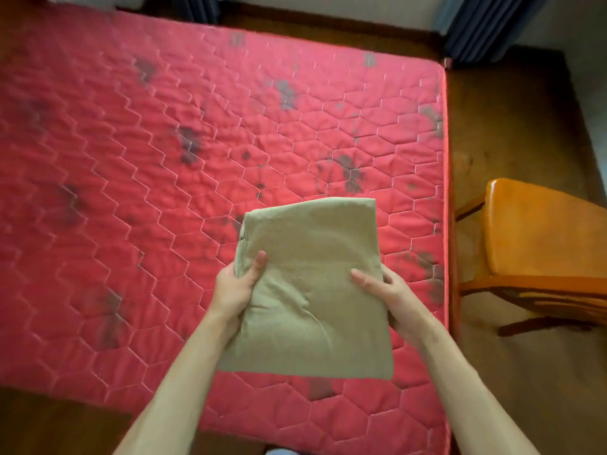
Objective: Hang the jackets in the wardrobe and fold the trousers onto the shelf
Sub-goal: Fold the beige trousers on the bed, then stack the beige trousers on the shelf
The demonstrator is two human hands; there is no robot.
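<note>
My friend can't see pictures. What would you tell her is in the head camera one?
Two hands, left and right, hold folded tan trousers by the sides above a red quilted mattress with dark stains. An orange wooden chair stands on the floor to the right.

Fingers of both the left hand [238, 287] and right hand [386, 292] are lying hidden beneath the folded trousers [308, 290].

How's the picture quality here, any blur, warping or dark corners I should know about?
Head view: wide-angle bend bows the red quilted mattress edges; soft motion blur smears its stitching at far left; the folded beige cloth bundle, held in the grip of the left hand and right hand, is sharper; lighting dim and warm, corners dark; mild sheen on the orange wooden chair.
</note>
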